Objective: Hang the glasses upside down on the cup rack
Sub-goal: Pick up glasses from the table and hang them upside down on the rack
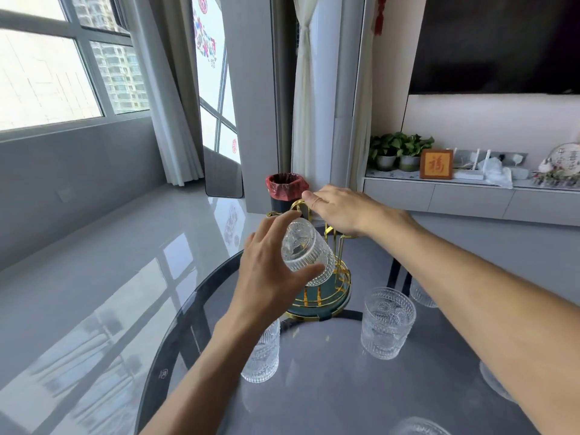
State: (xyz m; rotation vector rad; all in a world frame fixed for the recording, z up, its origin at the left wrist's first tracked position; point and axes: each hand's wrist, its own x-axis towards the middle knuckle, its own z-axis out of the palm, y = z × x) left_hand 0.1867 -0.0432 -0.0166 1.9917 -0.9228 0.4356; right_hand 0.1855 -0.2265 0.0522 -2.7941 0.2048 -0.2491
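There are six ribbed glasses (pixel 388 321), one gold cup rack (pixel 329 296), two hands (pixel 270 277), two potted plants (pixel 386 150) and one bin (pixel 286 189).

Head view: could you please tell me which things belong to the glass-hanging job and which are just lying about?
Job: ribbed clear glass in left hand; gold wire cup rack under right hand; upright ribbed glass.
Lying about: red-lined bin; potted plants; framed red-and-gold plaque.

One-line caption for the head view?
Left hand tips a ribbed glass onto the gold cup rack; right hand steadies it.
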